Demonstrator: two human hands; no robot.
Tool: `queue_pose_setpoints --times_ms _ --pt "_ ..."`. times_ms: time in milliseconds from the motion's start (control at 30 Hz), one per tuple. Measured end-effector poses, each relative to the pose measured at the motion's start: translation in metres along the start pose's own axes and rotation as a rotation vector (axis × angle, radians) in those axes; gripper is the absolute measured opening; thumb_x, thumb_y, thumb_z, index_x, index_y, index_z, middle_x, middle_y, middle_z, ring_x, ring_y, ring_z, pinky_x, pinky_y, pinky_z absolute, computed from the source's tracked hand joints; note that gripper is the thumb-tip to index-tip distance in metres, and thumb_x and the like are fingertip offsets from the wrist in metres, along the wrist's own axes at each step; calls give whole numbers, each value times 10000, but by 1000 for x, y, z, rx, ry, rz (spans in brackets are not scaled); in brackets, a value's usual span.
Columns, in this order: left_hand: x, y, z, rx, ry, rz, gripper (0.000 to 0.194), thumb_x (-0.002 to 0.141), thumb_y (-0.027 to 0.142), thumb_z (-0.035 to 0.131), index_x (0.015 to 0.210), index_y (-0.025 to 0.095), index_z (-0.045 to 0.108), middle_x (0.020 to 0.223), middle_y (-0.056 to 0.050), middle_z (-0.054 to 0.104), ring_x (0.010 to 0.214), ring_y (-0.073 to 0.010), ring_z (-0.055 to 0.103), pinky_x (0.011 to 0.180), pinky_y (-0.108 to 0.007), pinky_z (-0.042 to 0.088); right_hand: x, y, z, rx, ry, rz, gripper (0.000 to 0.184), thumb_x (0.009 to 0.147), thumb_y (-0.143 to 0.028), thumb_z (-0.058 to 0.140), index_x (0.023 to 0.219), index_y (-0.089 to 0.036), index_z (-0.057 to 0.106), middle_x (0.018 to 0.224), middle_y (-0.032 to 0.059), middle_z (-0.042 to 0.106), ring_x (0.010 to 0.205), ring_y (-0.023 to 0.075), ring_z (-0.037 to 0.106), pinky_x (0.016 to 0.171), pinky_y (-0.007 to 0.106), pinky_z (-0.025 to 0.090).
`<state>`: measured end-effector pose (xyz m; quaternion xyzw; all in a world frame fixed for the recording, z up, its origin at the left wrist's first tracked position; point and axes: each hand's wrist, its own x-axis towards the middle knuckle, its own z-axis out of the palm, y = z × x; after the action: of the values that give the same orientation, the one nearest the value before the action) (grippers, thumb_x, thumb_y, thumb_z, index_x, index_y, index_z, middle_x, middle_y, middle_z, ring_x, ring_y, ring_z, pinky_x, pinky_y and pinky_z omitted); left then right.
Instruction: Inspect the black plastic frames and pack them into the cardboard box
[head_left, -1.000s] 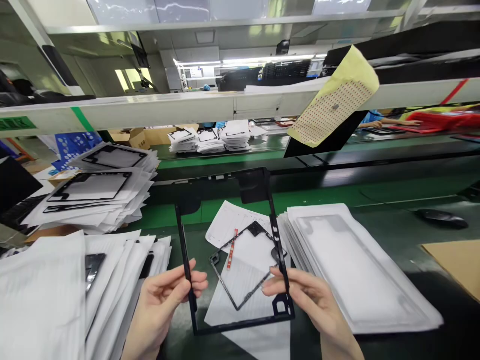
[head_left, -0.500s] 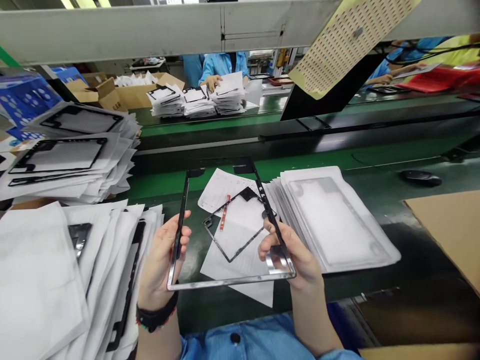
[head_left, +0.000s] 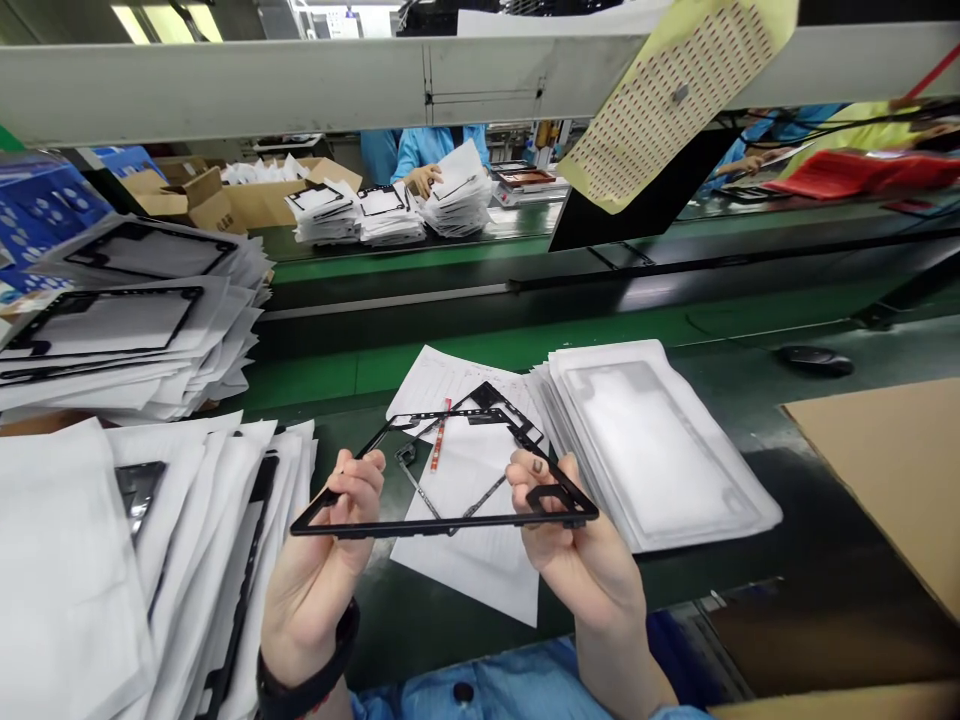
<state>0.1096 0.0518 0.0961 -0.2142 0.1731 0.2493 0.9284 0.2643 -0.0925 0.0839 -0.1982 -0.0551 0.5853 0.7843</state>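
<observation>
A thin black rectangular frame (head_left: 450, 526) is held up in front of me, tilted nearly flat with its near edge toward me. My left hand (head_left: 330, 550) grips its left side between thumb and fingers. On the opposite side, my right hand (head_left: 574, 540) pinches the frame near a corner with a cut-out bracket. Below and beyond it, a second black frame (head_left: 420, 488) lies turned on white paper sheets (head_left: 495, 570). A red and white strip (head_left: 437, 440) rests on the same papers. The far side of the held frame overlaps the lying one in view.
Stacked white sleeves with frames (head_left: 202, 560) stand at left, more (head_left: 135, 320) behind them. A pile of translucent sleeves (head_left: 660, 450) lies right of the papers. A mouse (head_left: 814, 360) and cardboard (head_left: 892, 470) are further right. A yellow label sheet (head_left: 667, 110) hangs overhead; a co-worker (head_left: 435, 160) handles sheets opposite.
The held frame has tipped from fairly upright to nearly flat, its far edge dropping. Both hands have turned with it, keeping their hold. The camera view has shifted slightly.
</observation>
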Motion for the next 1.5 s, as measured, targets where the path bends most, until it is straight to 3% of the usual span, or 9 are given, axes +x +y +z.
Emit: queue_pose_setpoints --times_ms 133,233,333,467,667,1033,1233,1333,1500 --pt "1 -1 0 32 0 20 355 1064 377 172 1178 135 406 666 -8 648 561 -81 703 569 -100 562 -1 0 2 10 -90 -2 191 808 -343 810 821 -194 691 925 17 787 867 64 746 597 -11 511" --pt "5 6 -8 285 -99 29 343 1065 262 198 1130 111 499 588 22 604 471 -72 652 468 -92 518 -3 -3 -1 -89 -164 -60 160 914 -341 705 874 -187 697 886 35 792 807 87 753 657 67 558" --pt "9 15 -21 622 -230 110 195 1000 144 448 1065 121 631 512 63 540 402 -59 577 421 -106 477 -7 -10 -9 -284 -277 -113 176 981 -331 602 951 -185 697 872 57 794 767 119 759 623 123 567" --pt "12 22 -33 978 -375 251 149 882 251 694 1002 172 733 487 73 492 398 -30 490 444 -111 452 -14 -20 -24 -635 -318 -191 209 1011 -317 548 1113 -185 674 924 73 793 807 147 755 764 219 581" --pt "18 31 -42 1301 -585 413 249 917 361 640 1102 243 757 503 18 564 454 -58 498 489 -149 413 -14 -30 -44 -1024 -286 -290 210 1047 -264 451 1116 -221 644 1025 65 780 904 156 739 877 275 560" --pt "16 36 -49 1654 -697 540 282 947 393 588 1137 269 754 602 -36 700 550 -131 594 629 -266 431 -14 -34 -59 -1139 47 -289 309 931 -519 590 912 -232 703 1027 132 765 982 302 723 936 448 567" --pt "16 31 -38 1780 -665 546 310 945 426 569 919 210 790 657 -66 677 667 -175 585 701 -298 422 -5 -42 -78 -1350 -23 -335 297 958 -479 545 984 -257 741 1202 128 718 1171 333 649 1058 509 482" --pt "14 28 -32 1831 -652 518 412 925 512 557 781 194 776 693 -89 648 680 -190 549 660 -300 390 -3 -42 -80 -1306 -3 -332 339 959 -525 515 1003 -275 739 1264 116 689 1209 340 622 1078 531 453" --pt "14 29 -30 1814 -698 516 446 911 572 537 863 200 778 677 -84 609 690 -200 514 640 -305 362 0 -43 -80 -1280 -76 -273 320 926 -540 565 999 -276 728 1332 113 649 1265 343 579 1088 528 431"
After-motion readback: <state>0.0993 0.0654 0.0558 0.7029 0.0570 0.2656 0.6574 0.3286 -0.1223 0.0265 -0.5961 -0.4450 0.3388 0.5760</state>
